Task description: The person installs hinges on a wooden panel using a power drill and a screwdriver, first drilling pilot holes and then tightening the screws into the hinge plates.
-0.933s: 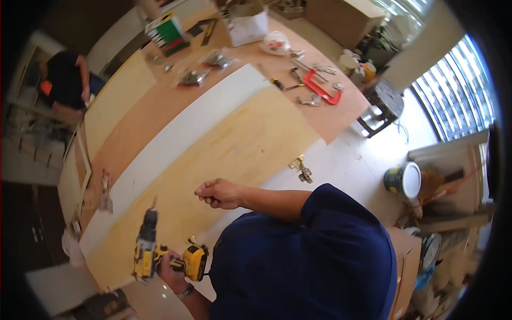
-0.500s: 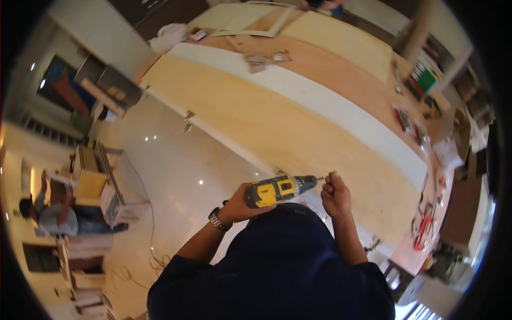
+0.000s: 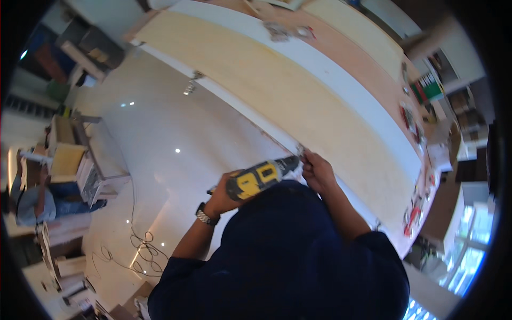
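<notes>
My left hand (image 3: 221,198) grips a yellow and black cordless drill (image 3: 260,180) by its handle. The drill's nose points right, up to the near edge of a long pale-yellow panel (image 3: 266,85). There my right hand (image 3: 319,172) is closed, fingertips pinched beside the drill's tip. What they pinch is too small to make out. A small metal fitting (image 3: 300,150), apparently a hinge, shows at the panel edge by these fingers. Farther left on the same edge hangs a metal hinge (image 3: 193,84). The bit's end is hidden near my fingers.
Along the panel runs a white strip (image 3: 325,69) on a brown worktable (image 3: 368,69). Hardware in a clear bag (image 3: 276,31) lies there. Red-handled tools (image 3: 412,221) are at the right end. A cable (image 3: 144,250) coils on the floor. Another person (image 3: 37,202) works at far left.
Both hands and the drill have moved up and left to the panel's near edge. The drill's nose now meets the metal fitting area beside my right fingertips. The view has shifted.
</notes>
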The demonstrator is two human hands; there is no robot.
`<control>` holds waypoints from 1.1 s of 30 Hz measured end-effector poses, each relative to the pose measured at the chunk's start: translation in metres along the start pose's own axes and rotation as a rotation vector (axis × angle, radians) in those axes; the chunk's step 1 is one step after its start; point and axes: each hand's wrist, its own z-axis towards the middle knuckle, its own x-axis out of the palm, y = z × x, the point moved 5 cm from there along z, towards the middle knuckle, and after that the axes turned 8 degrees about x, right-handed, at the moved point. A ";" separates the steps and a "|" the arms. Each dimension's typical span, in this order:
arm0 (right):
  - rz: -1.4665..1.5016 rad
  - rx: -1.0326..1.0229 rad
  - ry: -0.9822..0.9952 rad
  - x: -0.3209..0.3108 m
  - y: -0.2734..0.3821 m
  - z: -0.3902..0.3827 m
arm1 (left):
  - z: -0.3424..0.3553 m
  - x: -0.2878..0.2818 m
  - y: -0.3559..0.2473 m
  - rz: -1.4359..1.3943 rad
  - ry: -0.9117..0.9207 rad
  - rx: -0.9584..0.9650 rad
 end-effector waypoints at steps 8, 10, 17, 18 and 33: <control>0.170 0.214 0.072 0.010 -0.019 0.022 | -0.015 -0.014 0.005 0.204 0.014 0.013; 0.126 0.217 0.069 0.007 -0.018 0.025 | -0.013 -0.011 0.006 0.230 0.030 0.002; 0.196 0.377 0.112 -0.010 -0.031 0.051 | 0.008 0.000 -0.003 0.298 0.053 0.011; 0.217 0.392 0.174 -0.011 -0.031 0.056 | 0.013 0.001 -0.006 0.251 0.090 0.018; 0.136 0.512 0.141 -0.004 -0.012 0.073 | 0.020 0.020 -0.012 0.235 0.021 -0.264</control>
